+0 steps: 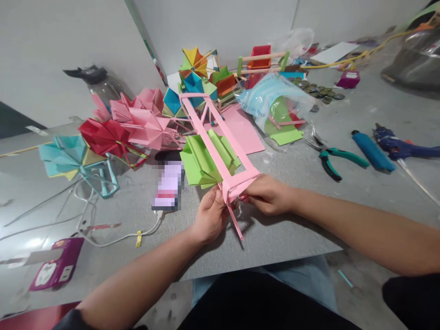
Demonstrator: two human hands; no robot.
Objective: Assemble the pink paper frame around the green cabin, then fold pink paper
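Observation:
Both hands are at the near end of a pink folded-paper frame [213, 145], which slants away from me over the table. My left hand [212, 213] pinches its near left corner, thumb on top. At the near right corner, my right hand [270, 195] has its fingers curled together under the paper; what they grip there is partly hidden. A thin pink paper stick [235, 223] juts toward me from between the hands. Beside and partly beneath the frame is a bright green pleated paper wheel [199, 160]; whether it is joined to the frame I cannot tell.
Paper wheels in pink, red [103, 137] and blue [65, 156] crowd the left. A charging phone [168, 185] lies near my left hand. To the right are pliers [335, 156], a blue roll [373, 150] and a glue gun [405, 144]. A plastic bag [264, 98] sits behind.

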